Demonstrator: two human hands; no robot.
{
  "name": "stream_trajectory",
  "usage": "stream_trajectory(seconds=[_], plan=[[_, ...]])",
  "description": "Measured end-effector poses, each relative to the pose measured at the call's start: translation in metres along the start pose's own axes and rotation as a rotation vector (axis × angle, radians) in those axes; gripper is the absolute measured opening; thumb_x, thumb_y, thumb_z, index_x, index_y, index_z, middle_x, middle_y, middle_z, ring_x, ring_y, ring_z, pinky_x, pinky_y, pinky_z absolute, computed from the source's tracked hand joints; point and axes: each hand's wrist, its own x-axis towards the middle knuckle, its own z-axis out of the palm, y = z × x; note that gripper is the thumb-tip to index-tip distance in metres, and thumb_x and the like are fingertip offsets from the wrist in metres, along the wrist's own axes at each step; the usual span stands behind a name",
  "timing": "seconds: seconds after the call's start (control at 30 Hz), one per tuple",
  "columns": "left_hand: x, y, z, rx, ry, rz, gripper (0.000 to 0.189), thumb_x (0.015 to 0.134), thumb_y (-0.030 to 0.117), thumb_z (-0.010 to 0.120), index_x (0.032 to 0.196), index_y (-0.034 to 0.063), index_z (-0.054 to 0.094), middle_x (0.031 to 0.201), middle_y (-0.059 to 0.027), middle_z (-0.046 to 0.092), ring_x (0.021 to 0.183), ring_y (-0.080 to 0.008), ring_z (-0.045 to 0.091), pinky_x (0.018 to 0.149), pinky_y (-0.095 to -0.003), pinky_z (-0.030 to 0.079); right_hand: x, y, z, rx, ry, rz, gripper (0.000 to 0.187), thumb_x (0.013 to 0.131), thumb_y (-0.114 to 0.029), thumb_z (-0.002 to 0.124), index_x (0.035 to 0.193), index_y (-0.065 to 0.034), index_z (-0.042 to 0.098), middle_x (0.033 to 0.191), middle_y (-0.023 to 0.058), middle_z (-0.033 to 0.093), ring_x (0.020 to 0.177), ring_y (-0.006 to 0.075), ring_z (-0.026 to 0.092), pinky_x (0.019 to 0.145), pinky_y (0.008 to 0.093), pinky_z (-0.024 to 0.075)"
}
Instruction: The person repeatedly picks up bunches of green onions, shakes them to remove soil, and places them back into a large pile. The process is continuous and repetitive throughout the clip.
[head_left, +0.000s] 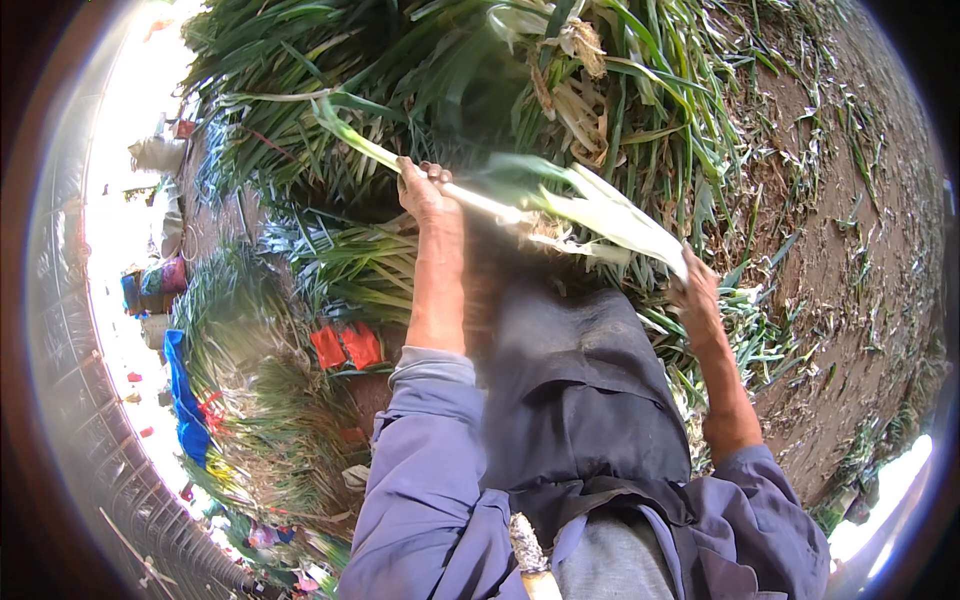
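My left hand (426, 191) is closed round the pale stalk of a long green onion (480, 201), whose green leaves point up and left and whose root end points towards my right hand. My right hand (694, 285) grips a bundle of stripped whitish-green outer leaves (626, 217), blurred at their far end, which lies close by the root end; whether they are still joined to the stalk I cannot tell. Beyond both hands lies a big heap of green onions (337, 45), with some dry roots (585, 46) showing on top.
Red pieces of material (346, 346) lie left of my left forearm, by more heaped green onions (300, 420). A blue cloth or sheet (184, 397) lies farther left. Leaf scraps litter the bare soil (817, 300) at the right. A greenhouse-like frame (97, 375) curves along the left rim.
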Motion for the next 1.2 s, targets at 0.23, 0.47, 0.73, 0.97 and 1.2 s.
stream_trajectory(seconds=[0.23,0.47,0.73,0.97,1.2], plan=[[-0.001,0.001,-0.033,-0.198,-0.150,-0.079,0.042,0.104,0.051,0.046,0.119,0.0114,0.049,0.076,-0.0007,0.045,0.054,-0.0107,0.039,0.050,-0.0266,0.037,-0.034,0.045,-0.098,-1.422,-0.026,-0.340,0.061,0.084,-0.024,0.078,0.138,-0.0073,0.056,0.128,0.0215,0.061,0.115,0.0384,0.061,0.096,0.0481,0.0498],[-0.034,-0.010,-0.036,-0.272,-0.117,-0.121,0.045,0.104,0.054,0.044,0.118,0.0113,0.050,0.075,0.0008,0.045,0.054,-0.0100,0.036,0.050,-0.0253,0.036,-0.034,-0.022,0.173,-0.384,-0.642,-0.517,0.078,0.082,-0.004,0.079,0.150,-0.0091,0.040,0.137,0.0133,0.056,0.098,0.0173,0.068,0.082,0.0315,0.0607],[-0.022,0.008,-0.070,-0.327,-0.043,-0.126,0.053,0.101,0.056,0.047,0.112,0.0054,0.054,0.067,0.0004,0.046,0.050,-0.0103,0.039,0.047,-0.0256,0.039,-0.043,-0.028,0.223,-0.327,-0.768,-0.074,0.024,0.097,-0.019,0.063,0.112,-0.0016,0.069,0.090,0.0104,0.070,0.071,0.0132,0.060,0.060,0.0284,0.0497],[0.014,0.020,-0.126,-0.168,-0.082,-0.287,0.042,0.105,0.042,0.048,0.122,0.0039,0.054,0.074,-0.0033,0.052,0.056,-0.0138,0.049,0.051,-0.0284,0.044,-0.072,0.007,0.235,-0.106,-0.801,-0.063,0.032,0.090,-0.001,0.050,0.114,-0.0042,0.072,0.086,-0.0004,0.070,0.070,0.0084,0.062,0.060,0.0286,0.0533],[0.080,-0.004,-0.165,0.105,0.169,-0.279,0.035,0.103,0.034,0.052,0.073,0.0175,0.044,0.054,0.0037,0.037,0.039,-0.0095,0.035,0.039,-0.0263,0.035,-0.096,-0.001,0.213,-0.214,-0.683,-0.013,0.030,0.098,-0.025,0.056,0.084,-0.0020,0.068,0.070,-0.0081,0.056,0.063,0.0069,0.049,0.053,0.0308,0.0424]])
